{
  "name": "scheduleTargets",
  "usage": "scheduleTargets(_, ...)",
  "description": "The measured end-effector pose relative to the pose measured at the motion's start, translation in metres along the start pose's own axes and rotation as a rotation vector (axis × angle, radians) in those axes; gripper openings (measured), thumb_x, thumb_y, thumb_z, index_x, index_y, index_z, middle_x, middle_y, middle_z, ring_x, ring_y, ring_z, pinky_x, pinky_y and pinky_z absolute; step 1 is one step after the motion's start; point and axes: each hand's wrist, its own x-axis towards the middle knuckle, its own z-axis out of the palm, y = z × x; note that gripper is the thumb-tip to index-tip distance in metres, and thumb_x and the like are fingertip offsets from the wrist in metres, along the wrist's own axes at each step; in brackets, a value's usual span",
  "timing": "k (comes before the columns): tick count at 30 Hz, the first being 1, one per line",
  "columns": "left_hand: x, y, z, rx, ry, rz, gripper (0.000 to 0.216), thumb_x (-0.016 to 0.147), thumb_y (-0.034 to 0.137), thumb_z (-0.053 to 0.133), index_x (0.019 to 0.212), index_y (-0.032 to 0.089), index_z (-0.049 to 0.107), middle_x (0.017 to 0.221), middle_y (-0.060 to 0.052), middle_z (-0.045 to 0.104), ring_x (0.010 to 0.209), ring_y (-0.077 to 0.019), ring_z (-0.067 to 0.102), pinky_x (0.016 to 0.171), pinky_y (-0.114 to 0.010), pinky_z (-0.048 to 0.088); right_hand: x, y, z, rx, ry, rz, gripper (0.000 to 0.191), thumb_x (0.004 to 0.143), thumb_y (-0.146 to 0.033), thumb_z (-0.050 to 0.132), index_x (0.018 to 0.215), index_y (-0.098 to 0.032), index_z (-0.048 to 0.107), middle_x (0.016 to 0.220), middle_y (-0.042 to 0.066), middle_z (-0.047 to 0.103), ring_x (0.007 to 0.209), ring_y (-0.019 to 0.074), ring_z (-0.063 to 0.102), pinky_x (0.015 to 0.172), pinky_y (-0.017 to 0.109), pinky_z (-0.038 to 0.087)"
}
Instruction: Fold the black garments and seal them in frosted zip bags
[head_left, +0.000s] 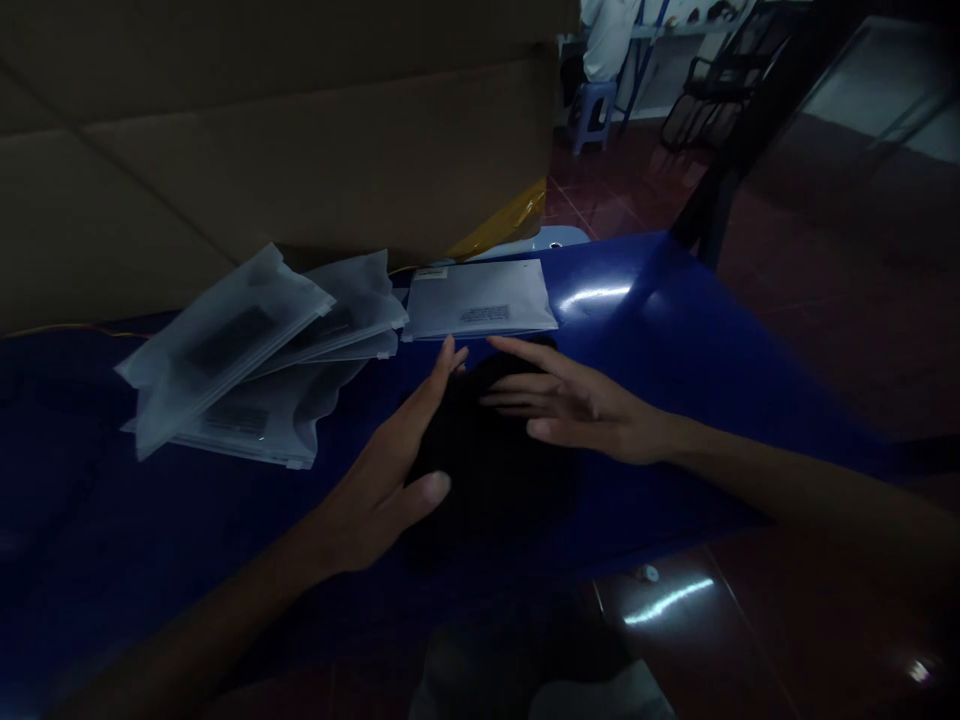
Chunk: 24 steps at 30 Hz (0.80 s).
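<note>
A dark black item, soft-looking like cloth [495, 480], lies on the blue table [637, 330] in front of me; its exact kind is lost in the dim light. My left hand [394, 475] rests along its left side, fingers stretched and thumb apart. On its upper right, my right hand [577, 400] lies with fingers extended over it. Neither hand is closed round it. Just beyond the fingertips is a flat whitish packet [480, 300] with a printed label. Several frosted zip bags [232, 340] are piled to the left of my hands.
A large cardboard box [315, 160] stands along the table's back edge, with yellow tape [502, 220] at its corner. Behind it a person [609, 40] sits on a blue stool [594, 115]. A black chair [720, 85] and dark post [712, 215] are at right.
</note>
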Motion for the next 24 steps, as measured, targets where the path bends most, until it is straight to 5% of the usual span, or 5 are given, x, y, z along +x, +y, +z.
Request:
scheduleTargets(5,0.004,-0.003,0.002,0.317,0.104,0.017,0.082,0.104,0.022,0.045,0.169,0.034,-0.004,0.177,-0.009,0.012,0.161,-0.0326,0.024,0.127,-0.058,0.033,-0.002,0.011,0.004,-0.659,-0.076,-0.201,0.074,0.099,-0.029,0.067,0.164,-0.029,0.031,0.161,0.012,0.049,0.148,0.0239,0.048,0.120,0.048,0.045)
scheduleTargets(8,0.003,-0.007,0.004,0.498,0.010,0.061,0.081,0.101,0.015,0.041,0.170,0.029,0.001,0.178,-0.009,-0.002,0.163,-0.0376,0.008,0.127,-0.064,0.026,-0.002,0.022,0.006,-1.017,-0.031,-0.407,0.059,0.102,-0.030,0.061,0.157,-0.018,0.044,0.152,0.017,0.058,0.145,0.0276,0.051,0.116,0.050,0.050)
scheduleTargets(12,0.003,-0.014,0.007,0.623,-0.128,0.089,0.076,0.106,0.021,0.035,0.169,0.025,-0.007,0.178,-0.009,0.011,0.163,-0.0365,0.006,0.128,-0.068,0.019,-0.001,0.026,0.009,-1.235,0.160,-0.578,0.061,0.102,-0.039,0.061,0.155,-0.014,0.045,0.145,0.017,0.063,0.147,0.0309,0.049,0.119,0.055,0.046)
scheduleTargets(17,0.004,-0.017,0.009,0.679,-0.146,0.067,0.072,0.109,0.031,0.033,0.169,0.020,-0.004,0.176,-0.011,0.019,0.163,-0.0352,0.011,0.128,-0.068,0.020,-0.002,0.020,0.016,-1.307,0.061,-0.313,0.086,0.104,-0.062,0.049,0.164,-0.005,0.025,0.168,0.022,0.034,0.162,0.0332,0.018,0.129,0.060,0.025)
scheduleTargets(24,0.002,-0.025,0.010,0.723,-0.030,-0.081,0.067,0.111,0.040,0.030,0.169,0.013,0.010,0.175,-0.016,0.020,0.163,-0.0348,0.011,0.127,-0.066,0.023,-0.002,0.020,0.003,-1.354,-0.052,-0.102,0.073,0.106,-0.050,0.047,0.161,-0.004,0.035,0.169,0.020,0.033,0.159,0.0350,0.025,0.131,0.058,0.020)
